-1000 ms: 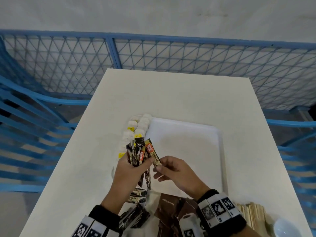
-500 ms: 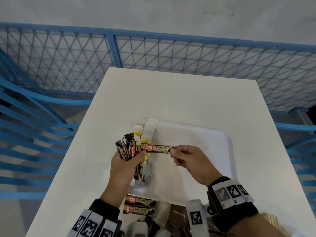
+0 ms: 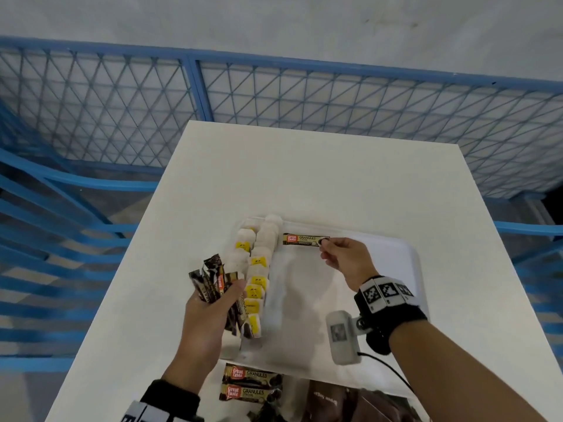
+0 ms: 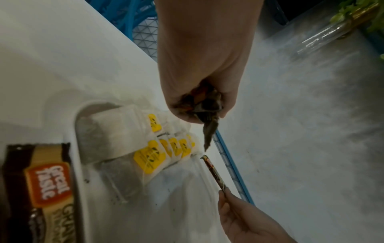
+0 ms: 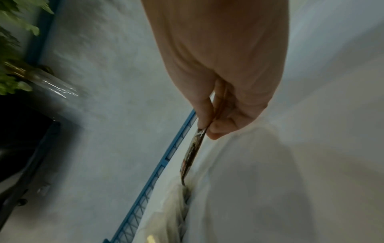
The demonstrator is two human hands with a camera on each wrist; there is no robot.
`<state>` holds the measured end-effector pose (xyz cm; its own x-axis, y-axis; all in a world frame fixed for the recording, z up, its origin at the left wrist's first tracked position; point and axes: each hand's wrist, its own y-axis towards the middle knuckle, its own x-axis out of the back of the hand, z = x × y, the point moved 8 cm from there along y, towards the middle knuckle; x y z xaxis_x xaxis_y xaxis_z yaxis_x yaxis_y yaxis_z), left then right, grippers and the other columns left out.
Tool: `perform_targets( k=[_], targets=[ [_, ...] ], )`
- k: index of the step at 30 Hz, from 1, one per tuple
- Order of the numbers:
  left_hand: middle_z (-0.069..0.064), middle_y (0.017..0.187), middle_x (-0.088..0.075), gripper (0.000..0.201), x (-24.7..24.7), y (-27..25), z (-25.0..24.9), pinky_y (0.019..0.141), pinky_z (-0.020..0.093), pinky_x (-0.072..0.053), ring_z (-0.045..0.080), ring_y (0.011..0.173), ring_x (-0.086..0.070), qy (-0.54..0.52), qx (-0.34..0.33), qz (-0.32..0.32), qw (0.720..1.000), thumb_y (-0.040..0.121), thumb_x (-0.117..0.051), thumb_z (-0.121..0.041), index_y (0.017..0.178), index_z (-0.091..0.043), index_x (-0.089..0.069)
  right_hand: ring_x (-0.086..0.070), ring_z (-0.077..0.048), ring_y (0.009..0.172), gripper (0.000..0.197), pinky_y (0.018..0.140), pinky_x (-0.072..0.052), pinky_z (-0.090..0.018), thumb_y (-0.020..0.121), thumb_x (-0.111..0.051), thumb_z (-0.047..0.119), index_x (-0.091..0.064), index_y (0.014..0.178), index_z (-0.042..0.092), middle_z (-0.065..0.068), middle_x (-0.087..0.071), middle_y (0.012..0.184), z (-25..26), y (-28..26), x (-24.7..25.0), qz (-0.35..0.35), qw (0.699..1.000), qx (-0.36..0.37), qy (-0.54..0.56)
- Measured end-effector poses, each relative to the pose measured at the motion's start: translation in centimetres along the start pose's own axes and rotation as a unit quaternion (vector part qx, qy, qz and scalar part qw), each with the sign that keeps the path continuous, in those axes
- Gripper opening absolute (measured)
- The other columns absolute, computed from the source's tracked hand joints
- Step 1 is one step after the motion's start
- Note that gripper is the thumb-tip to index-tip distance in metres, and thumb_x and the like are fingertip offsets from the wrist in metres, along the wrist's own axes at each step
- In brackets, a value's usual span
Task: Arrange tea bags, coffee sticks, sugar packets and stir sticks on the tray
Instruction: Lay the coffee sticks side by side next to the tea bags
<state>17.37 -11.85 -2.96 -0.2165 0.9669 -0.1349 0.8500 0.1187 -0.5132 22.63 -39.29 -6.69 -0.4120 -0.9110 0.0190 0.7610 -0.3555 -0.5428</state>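
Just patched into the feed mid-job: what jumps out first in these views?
The right hand pinches one coffee stick by its end, holding it level at the far end of the white tray, beside the tea bags with yellow tags lined along the tray's left edge. The left hand grips a fanned bundle of coffee sticks. Two more sticks lie on the table near the tray's near edge.

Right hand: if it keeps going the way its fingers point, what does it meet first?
Probably the row of white tea bags with yellow tags: the right hand points the brown-and-gold coffee stick leftward at them. Depth unclear.
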Motion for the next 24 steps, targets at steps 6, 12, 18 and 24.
perform_targets(
  k=[6, 12, 18, 24],
  targets=[
    [0.008, 0.084, -0.074, 0.019, 1.2, 0.2, 0.4, 0.07, 0.034, -0.053, 0.02, 0.074, -0.071, -0.005, 0.007, -0.007, 1.0, 0.079, -0.07, -0.01, 0.098, -0.005, -0.067, -0.054, -0.018, 0.062, 0.012, 0.057, -0.049, -0.024, 0.083, -0.068, 0.018, -0.067, 0.078, 0.007, -0.004, -0.06, 0.067, 0.6, 2.8, -0.1, -0.07, 0.983, 0.032, -0.169],
    [0.01, 0.089, -0.074, 0.027, 1.0, 0.3, 0.4, 0.074, 0.036, -0.054, 0.024, 0.081, -0.071, -0.009, 0.008, -0.004, 1.0, 0.076, -0.071, -0.012, 0.102, -0.005, -0.067, -0.053, -0.019, 0.079, 0.023, 0.072, -0.04, -0.024, 0.084, -0.067, 0.024, -0.072, 0.095, 0.004, -0.01, -0.064, 0.082, 2.0, 3.4, -0.6, -0.095, 0.948, 0.07, -0.297],
    [0.012, 0.097, -0.073, 0.033, 0.4, 0.4, 0.5, 0.078, 0.039, -0.054, 0.029, 0.089, -0.07, -0.016, 0.012, 0.01, 1.0, 0.073, -0.072, -0.015, 0.105, -0.007, -0.067, -0.062, -0.027, 0.095, 0.023, 0.077, -0.045, -0.027, 0.083, -0.068, 0.022, -0.069, 0.092, 0.001, -0.014, -0.07, 0.096, 2.1, 3.8, -0.8, -0.112, 0.945, 0.073, -0.298],
    [0.011, 0.1, -0.073, 0.043, -0.5, 0.3, 0.3, 0.094, 0.049, -0.049, 0.029, 0.098, -0.068, -0.021, 0.014, 0.024, 0.999, 0.065, -0.076, -0.022, 0.105, -0.01, -0.07, -0.057, -0.025, 0.098, 0.024, 0.075, -0.04, -0.025, 0.082, -0.069, 0.021, -0.057, 0.095, 0.004, -0.01, -0.061, 0.094, 2.1, 3.2, -0.5, -0.131, 0.95, 0.091, -0.268]
  ],
)
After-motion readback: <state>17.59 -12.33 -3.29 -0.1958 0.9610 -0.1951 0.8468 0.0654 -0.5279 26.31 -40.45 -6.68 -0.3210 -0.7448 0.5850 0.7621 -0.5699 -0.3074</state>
